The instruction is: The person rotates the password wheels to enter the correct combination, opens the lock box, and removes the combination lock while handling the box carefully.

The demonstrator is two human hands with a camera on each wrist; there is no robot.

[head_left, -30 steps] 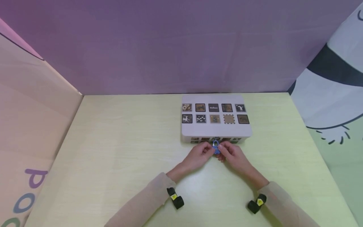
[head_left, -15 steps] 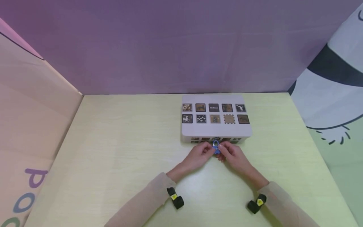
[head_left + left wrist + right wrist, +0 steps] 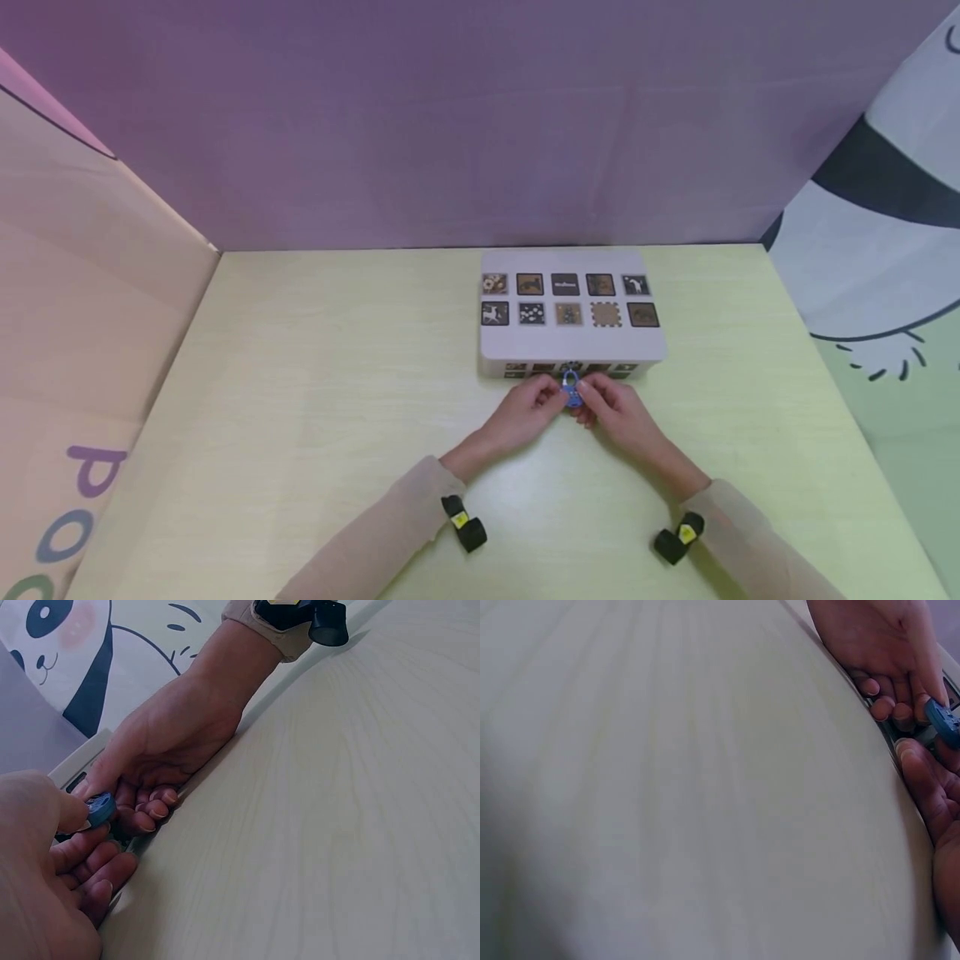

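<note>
In the head view a small blue padlock (image 3: 573,395) stands with its shackle up, close against the front of a white box (image 3: 573,343). Whether the shackle passes through the clasp on the box front is too small to tell. My left hand (image 3: 527,412) pinches the padlock's body from the left. From the other side my right hand (image 3: 624,418) pinches it between thumb and fingers. The left wrist view shows the padlock's blue edge (image 3: 102,808) between both thumbs, the rest hidden by fingers. Part of the padlock (image 3: 942,723) also appears at the right wrist view's edge.
Square pictures cover the box's lid and front. The box sits at the back of a pale wooden table (image 3: 337,358), near a purple backdrop (image 3: 450,125). Printed panels flank the left and right sides. Each wrist wears a black strap device (image 3: 467,525).
</note>
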